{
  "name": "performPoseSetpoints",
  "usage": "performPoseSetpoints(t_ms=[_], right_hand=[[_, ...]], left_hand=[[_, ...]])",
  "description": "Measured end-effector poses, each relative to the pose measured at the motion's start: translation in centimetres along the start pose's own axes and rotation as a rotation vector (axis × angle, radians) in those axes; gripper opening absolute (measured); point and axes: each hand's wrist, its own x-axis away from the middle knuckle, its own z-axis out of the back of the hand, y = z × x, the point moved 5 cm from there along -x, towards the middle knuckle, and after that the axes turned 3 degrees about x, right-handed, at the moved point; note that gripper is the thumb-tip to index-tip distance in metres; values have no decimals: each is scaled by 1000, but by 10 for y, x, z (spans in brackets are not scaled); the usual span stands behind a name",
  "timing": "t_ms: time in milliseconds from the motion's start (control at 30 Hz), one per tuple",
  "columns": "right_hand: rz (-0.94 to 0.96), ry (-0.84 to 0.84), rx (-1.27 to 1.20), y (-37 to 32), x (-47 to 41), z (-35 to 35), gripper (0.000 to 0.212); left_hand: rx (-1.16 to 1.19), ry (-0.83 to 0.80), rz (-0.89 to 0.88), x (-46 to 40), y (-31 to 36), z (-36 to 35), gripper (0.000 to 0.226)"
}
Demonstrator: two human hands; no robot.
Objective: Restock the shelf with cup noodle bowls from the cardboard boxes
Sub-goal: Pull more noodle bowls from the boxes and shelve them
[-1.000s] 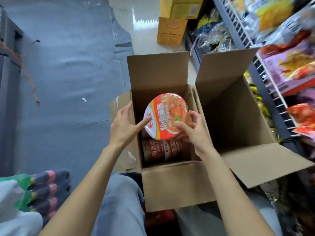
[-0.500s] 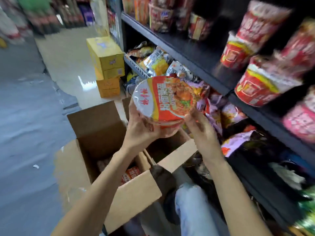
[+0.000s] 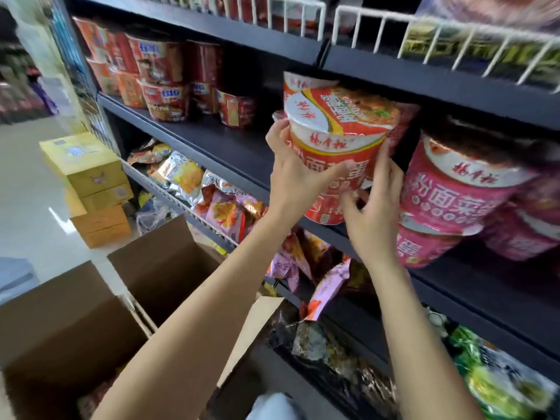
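The person is at the placing step: both the left hand (image 3: 292, 177) and right hand (image 3: 374, 204) clasp an orange noodle bowl (image 3: 339, 140) at the shelf (image 3: 230, 147) edge, left of the pink bowls (image 3: 454, 192). Next, it likely needs sliding back, then a return to the cardboard box (image 3: 69, 328)

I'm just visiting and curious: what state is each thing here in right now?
Red noodle bowl: sealed, held at the shelf edge.
Left hand: grips the bowl's side.
Right hand: grips its other side.
Cardboard box: flaps open.
Pink bowls: sealed, stacked on the shelf.
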Motion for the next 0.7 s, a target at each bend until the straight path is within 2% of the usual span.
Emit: performPoseSetpoints(t_ms=[133,233,333,433,567,633,700], right_hand=[[-67,-92,41,32,-19,-4,91],[-53,-199,125,44,-18,-16,91],[-43,-272,183,49,-15,-29,88],[-44,-215,176,54,-19,-33,86],[0,-182,268,56,-18,-33,82],[36,-124,324,49,-11,-29,71],[141,-32,314,33,4,-26,55]], left_hand=[[-95,-215,-54,-17,-19,-22,74],[-275,-131,-24,-24,-35,-18,67],[-280,-115,61,-21,-48,-18,62],[-233,-151,114,-19,-56,-23,64],[-58,-201,228,-14,-58,-27,72],[0,-214,258,-6,-53,-22,65],[-39,-211,225,5,-48,-5,58]])
